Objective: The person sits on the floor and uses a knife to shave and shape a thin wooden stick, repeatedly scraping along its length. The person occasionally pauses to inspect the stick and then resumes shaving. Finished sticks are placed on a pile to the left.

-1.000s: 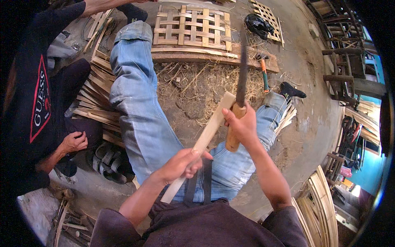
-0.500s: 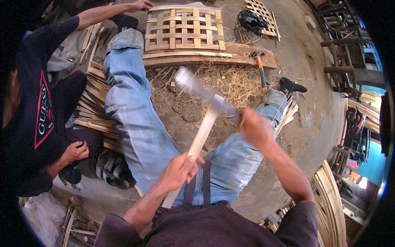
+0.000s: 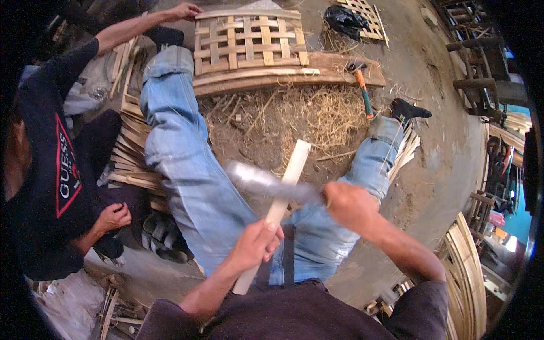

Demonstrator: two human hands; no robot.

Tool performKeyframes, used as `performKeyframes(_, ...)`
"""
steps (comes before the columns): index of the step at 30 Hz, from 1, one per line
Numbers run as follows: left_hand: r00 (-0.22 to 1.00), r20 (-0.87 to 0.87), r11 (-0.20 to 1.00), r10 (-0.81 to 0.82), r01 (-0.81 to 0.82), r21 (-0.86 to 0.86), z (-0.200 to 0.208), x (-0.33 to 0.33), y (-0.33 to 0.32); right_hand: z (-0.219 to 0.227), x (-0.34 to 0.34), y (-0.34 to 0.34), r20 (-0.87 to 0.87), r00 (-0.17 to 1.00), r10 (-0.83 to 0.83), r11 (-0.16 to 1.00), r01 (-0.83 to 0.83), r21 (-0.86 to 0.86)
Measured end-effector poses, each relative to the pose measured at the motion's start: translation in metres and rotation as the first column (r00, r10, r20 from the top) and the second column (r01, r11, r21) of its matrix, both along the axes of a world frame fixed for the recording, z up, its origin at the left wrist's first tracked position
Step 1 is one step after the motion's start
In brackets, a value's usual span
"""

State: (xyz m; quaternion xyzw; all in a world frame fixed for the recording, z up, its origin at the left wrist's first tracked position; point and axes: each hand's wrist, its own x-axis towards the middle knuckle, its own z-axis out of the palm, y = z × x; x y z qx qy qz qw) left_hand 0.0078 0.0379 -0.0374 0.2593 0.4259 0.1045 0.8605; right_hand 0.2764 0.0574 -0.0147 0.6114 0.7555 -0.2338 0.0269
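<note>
My left hand (image 3: 256,245) is closed around a pale flat strip of bamboo or wood (image 3: 289,173), which slants up and away between my spread legs. In my right hand (image 3: 348,205) is a knife (image 3: 258,180); its broad blade is smeared by motion and crosses the strip above my left hand. Whether the blade touches the strip cannot be made out. The knife's handle is hidden inside my fist. Beyond my feet, a woven lattice panel (image 3: 249,41) of pale strips lies against a wooden plank (image 3: 340,65).
A hammer (image 3: 362,93) with an orange and dark handle leans on the plank. Shavings (image 3: 328,119) litter the floor. At left a person (image 3: 56,164) sits, one hand (image 3: 186,11) at the panel's corner. Split strips (image 3: 133,164) lie beside my left leg; more strips (image 3: 462,277) stand at right.
The knife has come down along the strip toward my left hand, its blade now lower and more level. My left hand still grips the strip. The whole view has shifted slightly.
</note>
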Motion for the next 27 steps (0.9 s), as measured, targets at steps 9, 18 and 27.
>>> performKeyframes(9, 0.998, 0.064, 1.000, 0.002, -0.002, 0.003, -0.001, 0.006, -0.002, -0.026, 0.034, 0.026, 0.022, 0.981, -0.193, 0.977, 0.191, 0.092)
performKeyframes(18, 0.996, 0.004, 0.994, 0.084, -0.084, -0.069, -0.008, 0.003, -0.002, 0.003, -0.029, -0.015, 0.007, 0.994, 0.106, 0.992, -0.105, -0.075)
performKeyframes(27, 0.994, -0.069, 0.991, 0.081, -0.073, 0.108, -0.002, 0.006, -0.002, 0.005, -0.017, 0.010, -0.047, 0.998, 0.045, 0.996, -0.049, -0.080)
